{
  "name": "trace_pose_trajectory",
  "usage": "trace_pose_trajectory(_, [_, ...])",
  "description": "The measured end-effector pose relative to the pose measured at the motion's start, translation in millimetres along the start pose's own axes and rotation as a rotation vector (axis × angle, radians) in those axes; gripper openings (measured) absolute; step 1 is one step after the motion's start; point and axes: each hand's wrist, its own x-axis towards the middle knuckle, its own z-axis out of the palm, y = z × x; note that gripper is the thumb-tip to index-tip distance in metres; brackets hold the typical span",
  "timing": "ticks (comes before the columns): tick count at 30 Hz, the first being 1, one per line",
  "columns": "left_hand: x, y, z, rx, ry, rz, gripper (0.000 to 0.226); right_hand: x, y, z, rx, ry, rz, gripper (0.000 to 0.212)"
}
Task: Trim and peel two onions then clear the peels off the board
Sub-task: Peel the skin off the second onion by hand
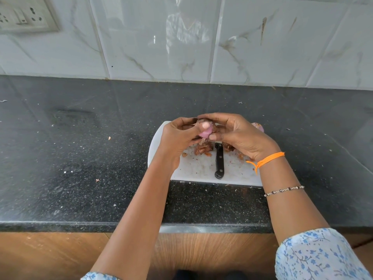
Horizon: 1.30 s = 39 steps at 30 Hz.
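Onion, partly peeled and showing pink flesh, is being held above the far edge of the cutting board between both hands. The left hand is curling round it from the left, its thumb pressing on the bared pink surface; the right hand is curling over it from the right, fingertips pinching at the skin near the underside, where a strip of peel is hanging down. A second onion is lying at the board's far right corner, mostly hidden behind the right hand. Brown peels are lying in a loose heap on the white board just beneath the hands. A black-handled knife is resting on the board beside the heap, handle toward the person, blade end hidden under the hands. The board is sitting on a dark speckled tabletop, on which a few peel scraps are scattered. An orange thread and a beaded bracelet are circling the right wrist.
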Motion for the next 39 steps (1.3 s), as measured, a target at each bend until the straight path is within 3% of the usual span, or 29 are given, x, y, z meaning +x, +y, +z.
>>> trace_pose_trajectory(5, [1.4, -0.6, -4.1, -0.087, -0.021, -0.005, 0.007, -3.5, -2.4, -2.4, 0.041, -0.026, 0.012, 0.048])
trace_pose_trajectory(11, [3.1, -3.4, -2.9, -0.055, 0.007, 0.032, 0.007, -3.6, -2.1, -3.2, 0.073, -0.028, 0.026, 0.046])
trace_pose_trajectory(16, [2.3, -2.6, -0.3, -0.010, -0.044, -0.010, 0.019, -3.0, -1.7, -4.2, 0.092, 0.003, 0.049, 0.044])
trace_pose_trajectory(20, [2.4, -7.4, 2.2, 0.098, -0.036, -0.011, 0.052, -1.8, 0.8, -2.0, 0.103, 0.047, 0.066, 0.038])
trace_pose_trajectory(25, [1.0, -4.7, -1.7, -0.115, -0.052, -0.085, 0.031, -1.3, 2.4, -3.2, 0.169, 0.059, 0.077, 0.049])
trace_pose_trajectory(31, [2.1, -6.1, -4.3, -0.087, 0.029, -0.048, 0.027, -0.6, 2.3, -6.9, 0.281, 0.107, 0.085, 0.053])
trace_pose_trajectory(35, [2.8, -4.6, -1.6, -0.046, 0.069, -0.037, 0.013, -3.1, 1.1, -6.7, 0.294, 0.038, 0.125, 0.038])
trace_pose_trajectory(39, [3.8, -7.3, 3.2, 0.104, 0.027, -0.042, 0.042, -2.7, -0.2, -3.2, 0.253, 0.015, 0.148, 0.034])
